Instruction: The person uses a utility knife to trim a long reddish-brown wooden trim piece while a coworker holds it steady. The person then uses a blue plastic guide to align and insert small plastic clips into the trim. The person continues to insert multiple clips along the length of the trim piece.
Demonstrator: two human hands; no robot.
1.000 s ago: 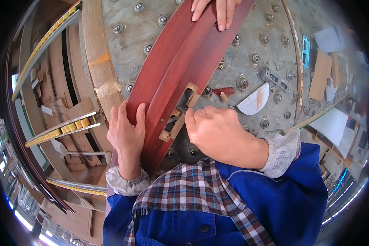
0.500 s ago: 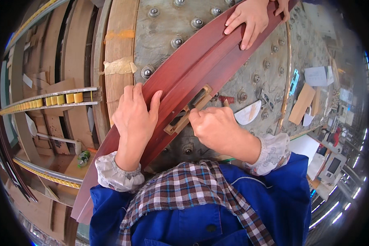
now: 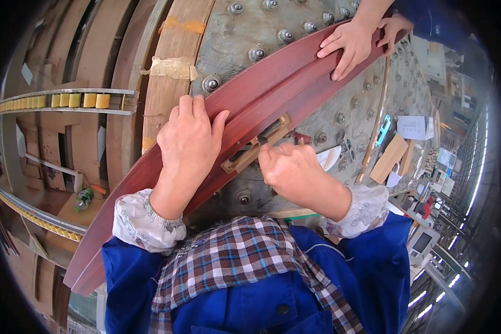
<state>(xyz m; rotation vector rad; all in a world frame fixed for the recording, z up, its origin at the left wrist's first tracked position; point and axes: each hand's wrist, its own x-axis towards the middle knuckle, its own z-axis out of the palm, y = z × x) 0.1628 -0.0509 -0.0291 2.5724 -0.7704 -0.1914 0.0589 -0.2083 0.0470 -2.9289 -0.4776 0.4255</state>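
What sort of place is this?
Probably a woodworking shop or small factory. Signs: a metal table studded with ball rollers, a rail of yellow rollers at left, and a long reddish board with a slot cut in it.

No readable text or signs; print on white paper sheet (image 3: 412, 127) too small to read

The person's left hand (image 3: 188, 136) lies, thumb spread, on a long reddish-brown wooden board (image 3: 275, 89). The curled right hand (image 3: 292, 167) holds a small dark tool (image 3: 263, 140) at the board's pale-edged slot (image 3: 242, 162). A co-worker's hands (image 3: 352, 45) touch the board farther along, above a grey metal table (image 3: 232, 53).
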